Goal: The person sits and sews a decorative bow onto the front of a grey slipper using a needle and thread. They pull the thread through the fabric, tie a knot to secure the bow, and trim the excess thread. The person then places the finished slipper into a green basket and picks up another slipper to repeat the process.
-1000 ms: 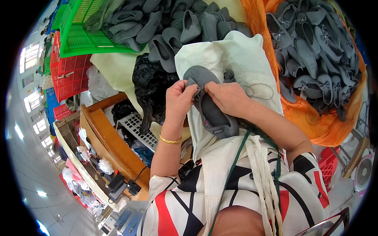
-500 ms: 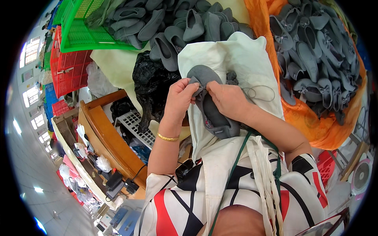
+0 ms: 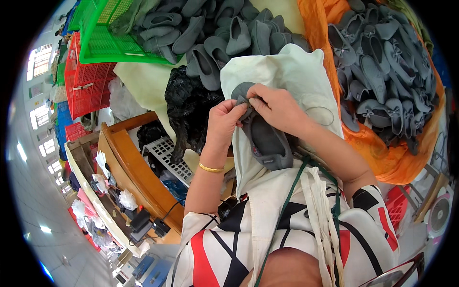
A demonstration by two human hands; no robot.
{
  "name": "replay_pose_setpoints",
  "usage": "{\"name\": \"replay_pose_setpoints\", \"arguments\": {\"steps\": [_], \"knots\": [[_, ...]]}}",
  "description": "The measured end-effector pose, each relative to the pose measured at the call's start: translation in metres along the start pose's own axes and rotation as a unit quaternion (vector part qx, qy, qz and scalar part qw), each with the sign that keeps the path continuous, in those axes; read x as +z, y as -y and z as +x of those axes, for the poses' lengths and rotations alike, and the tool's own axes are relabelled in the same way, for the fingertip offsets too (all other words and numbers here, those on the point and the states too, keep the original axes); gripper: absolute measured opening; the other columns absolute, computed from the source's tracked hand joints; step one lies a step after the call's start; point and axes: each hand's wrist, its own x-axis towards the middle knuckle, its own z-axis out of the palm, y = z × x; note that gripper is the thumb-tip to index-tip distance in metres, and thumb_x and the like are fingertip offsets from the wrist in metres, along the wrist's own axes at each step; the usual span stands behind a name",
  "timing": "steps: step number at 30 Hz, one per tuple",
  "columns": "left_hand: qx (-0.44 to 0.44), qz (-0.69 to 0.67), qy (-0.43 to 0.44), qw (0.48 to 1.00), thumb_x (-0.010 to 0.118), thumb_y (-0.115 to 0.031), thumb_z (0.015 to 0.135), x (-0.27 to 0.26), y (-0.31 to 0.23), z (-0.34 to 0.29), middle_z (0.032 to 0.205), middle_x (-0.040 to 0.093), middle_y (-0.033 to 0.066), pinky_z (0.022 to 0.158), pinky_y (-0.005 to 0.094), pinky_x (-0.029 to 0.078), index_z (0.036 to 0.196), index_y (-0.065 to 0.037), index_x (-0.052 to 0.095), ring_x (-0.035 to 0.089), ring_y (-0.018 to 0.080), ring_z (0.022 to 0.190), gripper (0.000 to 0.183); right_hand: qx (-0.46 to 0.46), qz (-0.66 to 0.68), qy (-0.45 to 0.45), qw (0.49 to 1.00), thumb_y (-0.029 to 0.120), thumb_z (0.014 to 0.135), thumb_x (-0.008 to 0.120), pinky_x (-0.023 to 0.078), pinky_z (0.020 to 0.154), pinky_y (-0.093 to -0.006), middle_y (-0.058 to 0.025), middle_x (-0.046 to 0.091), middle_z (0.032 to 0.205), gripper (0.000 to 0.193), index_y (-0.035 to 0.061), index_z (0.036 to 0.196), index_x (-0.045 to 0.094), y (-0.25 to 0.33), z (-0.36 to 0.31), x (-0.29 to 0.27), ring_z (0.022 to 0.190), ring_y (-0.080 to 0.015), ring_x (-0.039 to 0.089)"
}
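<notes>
A grey fabric slipper [image 3: 270, 143] lies over the white cloth on my lap, its heel toward me and its toe away. My left hand [image 3: 224, 119] pinches the front of the slipper between thumb and fingers, where grey fabric is bunched. Close beside it, the fingertips of my right hand [image 3: 275, 107] are pressed together at the toe. Whatever sits between those fingertips is too small and hidden to make out. A thin dark loop, like thread, [image 3: 331, 116] shows on the cloth to the right of my right wrist.
Many grey slippers [image 3: 239, 36] are heaped ahead, beside a green plastic basket [image 3: 126, 58]. An orange sack [image 3: 377, 160] at right holds more, several with bows. At left are a black plastic bag [image 3: 189, 103], a wooden drawer unit [image 3: 138, 162] and a red crate [image 3: 88, 81].
My right hand has shifted slightly left and up, closer to my left hand at the toe. More of the slipper's opening shows. The thread-like loop has shifted and looks smaller.
</notes>
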Motion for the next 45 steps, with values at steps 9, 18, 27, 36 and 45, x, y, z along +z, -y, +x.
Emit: {"name": "replay_pose_setpoints", "arguments": {"steps": [9, 18, 27, 36, 45], "knots": [[0.046, 0.051, -0.018, 0.997, 0.072, -0.017, 0.089, 0.007, 0.003, 0.004, 0.07, 0.061, -0.0046, 0.051, 0.0194, 0.04, 0.085, -0.003, 0.07, 0.048, 0.0018, 0.056, 0.016, 0.06, 0.281, -0.102, 0.952, 0.02, 0.101, 0.054, 0.047, 0.054, -0.0284, -0.005, 0.064, 0.08, 0.016, 0.006, 0.095, 0.056, 0.003, 0.022, 0.001, 0.058, -0.0142, 0.059], [0.083, 0.082, -0.021, 0.993, 0.072, -0.021, 0.09, 0.004, 0.014, 0.001, 0.067, 0.057, -0.0057, 0.05, 0.0199, 0.038, 0.086, -0.001, 0.068, 0.046, 0.0016, 0.056, 0.021, 0.13, 0.578, -0.228, 0.772, -0.001, 0.088, 0.058, 0.039, 0.049, -0.0186, 0.0046, 0.039, 0.063, 0.011, 0.0062, 0.092, 0.051, -0.043, -0.055, -0.18, 0.054, -0.0073, 0.041], [0.176, 0.178, -0.064, 0.966, 0.074, -0.02, 0.089, 0.007, 0.016, 0.001, 0.072, 0.057, -0.0033, 0.055, 0.0244, 0.043, 0.094, -0.003, 0.067, 0.051, 0.0062, 0.062, 0.019, -0.09, 0.205, -0.639, 0.736, -0.008, 0.09, 0.045, 0.051, 0.103, -0.051, -0.0066, 0.041, 0.065, 0.024, 0.0053, 0.07, 0.043, -0.073, -0.125, -0.346, 0.06, -0.0163, 0.045], [0.45, 0.594, -0.115, 0.657, 0.066, -0.004, 0.078, 0.029, 0.006, -0.018, 0.079, 0.055, 0.0069, 0.061, 0.0372, 0.05, 0.11, -0.007, 0.064, 0.059, 0.0273, 0.072, 0.032, -0.174, -0.294, 0.007, 0.94, 0.009, 0.084, 0.065, 0.052, 0.076, -0.0384, -0.0105, 0.061, 0.091, 0.016, 0.0044, 0.1, 0.064, -0.031, -0.026, -0.056, 0.091, -0.0284, 0.063], [0.333, 0.497, -0.135, 0.79, 0.074, -0.011, 0.074, 0.03, 0.012, -0.019, 0.091, 0.055, 0.0093, 0.068, 0.0362, 0.05, 0.113, -0.006, 0.058, 0.058, 0.0259, 0.078, 0.042, -0.159, -0.193, -0.123, 0.961, 0.018, 0.091, 0.064, 0.052, 0.067, -0.037, -0.0075, 0.058, 0.074, 0.02, 0.0041, 0.076, 0.061, -0.034, 0.019, -0.043, 0.074, -0.0246, 0.062]]}}
